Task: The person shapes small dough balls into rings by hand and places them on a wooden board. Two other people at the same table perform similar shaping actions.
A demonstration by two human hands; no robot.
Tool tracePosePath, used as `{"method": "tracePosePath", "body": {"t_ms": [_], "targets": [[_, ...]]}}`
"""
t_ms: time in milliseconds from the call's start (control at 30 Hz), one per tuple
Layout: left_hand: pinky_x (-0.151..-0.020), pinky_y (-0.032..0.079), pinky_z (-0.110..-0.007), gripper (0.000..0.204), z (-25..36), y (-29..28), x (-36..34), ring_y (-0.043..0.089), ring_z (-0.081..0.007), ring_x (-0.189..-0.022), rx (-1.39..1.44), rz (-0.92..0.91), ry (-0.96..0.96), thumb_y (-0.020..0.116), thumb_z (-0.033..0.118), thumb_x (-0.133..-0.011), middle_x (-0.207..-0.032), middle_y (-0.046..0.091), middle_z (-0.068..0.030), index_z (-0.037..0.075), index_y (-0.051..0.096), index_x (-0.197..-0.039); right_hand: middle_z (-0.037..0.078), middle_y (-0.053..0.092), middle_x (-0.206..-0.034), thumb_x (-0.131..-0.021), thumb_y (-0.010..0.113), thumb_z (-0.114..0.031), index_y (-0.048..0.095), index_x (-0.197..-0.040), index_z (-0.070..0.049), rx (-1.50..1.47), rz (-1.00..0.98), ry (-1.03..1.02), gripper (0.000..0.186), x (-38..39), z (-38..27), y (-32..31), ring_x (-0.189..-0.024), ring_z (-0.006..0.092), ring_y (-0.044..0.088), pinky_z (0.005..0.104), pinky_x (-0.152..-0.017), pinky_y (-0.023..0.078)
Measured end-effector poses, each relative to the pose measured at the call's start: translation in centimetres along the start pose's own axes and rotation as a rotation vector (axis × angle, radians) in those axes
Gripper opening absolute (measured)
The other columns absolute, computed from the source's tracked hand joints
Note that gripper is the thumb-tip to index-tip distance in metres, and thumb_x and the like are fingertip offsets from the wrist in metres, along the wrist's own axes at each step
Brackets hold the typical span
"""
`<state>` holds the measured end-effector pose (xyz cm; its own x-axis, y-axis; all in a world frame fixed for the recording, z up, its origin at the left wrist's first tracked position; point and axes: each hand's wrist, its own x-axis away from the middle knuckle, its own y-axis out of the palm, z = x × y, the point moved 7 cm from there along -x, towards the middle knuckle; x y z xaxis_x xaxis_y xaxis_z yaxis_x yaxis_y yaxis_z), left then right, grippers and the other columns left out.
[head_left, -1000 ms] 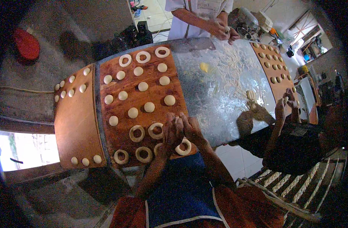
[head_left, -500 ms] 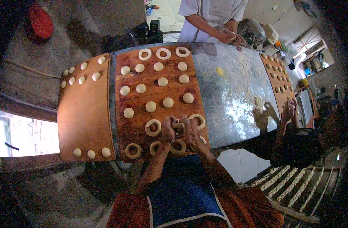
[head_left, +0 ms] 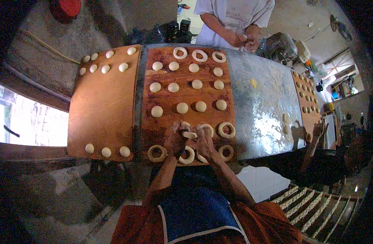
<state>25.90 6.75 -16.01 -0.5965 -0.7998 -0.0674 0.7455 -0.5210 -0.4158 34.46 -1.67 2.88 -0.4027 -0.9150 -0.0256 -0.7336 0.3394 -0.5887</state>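
A grey table (head_left: 251, 112) bears brown boards (head_left: 188, 96) set with dough balls (head_left: 200, 106) and rings (head_left: 219, 131).

head: left fisheye of worn pair | vantage: sits high above the near edge of the reddish-brown wooden board (head_left: 188, 95) | facing: looks down and forward, past the board's far edge to a white-shirted co-worker (head_left: 231, 26) | range: near, dough rings (head_left: 226, 136) on board distinct | framing: blue apron (head_left: 198, 211) nearside of board
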Motion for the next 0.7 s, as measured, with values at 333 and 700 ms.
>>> {"method": "tracePosePath", "body": {"t_ms": [333,700], "targets": [[-0.092,0.054,-0.045,0.041,1.6,-6.7,3.0,0.065,-0.0340,-0.112,-0.575,0.311,0.341,0.052,0.026,-0.107,-0.128,0.065,-0.0160,0.000,0.055,-0.138,0.021,0.070,-0.105,-0.101,0.063,-0.041,0.059,-0.124,0.003,-0.268,-0.341,0.398,0.050,-1.4,-1.9,5.3,-0.096,0.0286,0.068,0.0407,-0.080,0.055],[-0.080,0.052,-0.051,0.032,-1.1,-14.3,4.4,0.064,-0.0405,-0.096,-0.221,0.309,0.054,0.047,0.023,-0.109,-0.117,0.063,-0.0211,-0.001,0.055,-0.129,0.010,0.060,-0.079,-0.110,0.047,-0.044,0.064,-0.092,0.001,-0.605,-0.197,0.250,0.052,-1.6,-6.8,9.4,-0.078,0.0191,0.059,0.0383,-0.069,0.048]]}}
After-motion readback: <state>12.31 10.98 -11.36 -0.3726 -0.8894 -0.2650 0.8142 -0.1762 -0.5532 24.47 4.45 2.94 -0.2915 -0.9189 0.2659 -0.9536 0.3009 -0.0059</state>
